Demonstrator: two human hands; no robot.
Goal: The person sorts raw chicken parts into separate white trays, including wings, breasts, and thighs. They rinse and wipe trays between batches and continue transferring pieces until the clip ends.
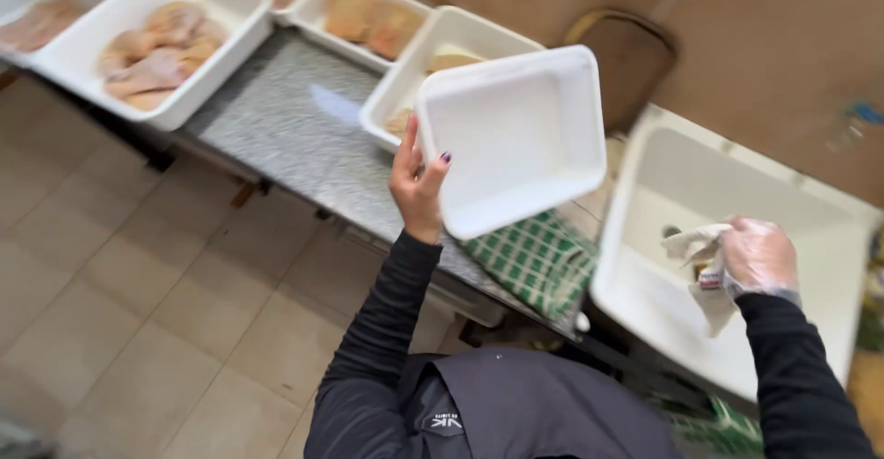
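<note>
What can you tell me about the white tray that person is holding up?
The white tray is a shallow, squarish container with rounded corners and a raised rim, seemingly foam or plastic. It is empty and looks clean. It is held tilted in the air, open side facing the camera, above the speckled counter. Only the bare left hand touches it, gripping its left edge.

Floor (138, 330): large beige square tiles, pale grout lines, evenly lit. Grey speckled stone counter (295, 127) runs diagonally from upper left toward centre; a white rectangular sink (829, 238) adjoins it at right. Wall (755, 45) behind: plain brown, with a dark curved chair back (626, 40) standing against it.
</note>
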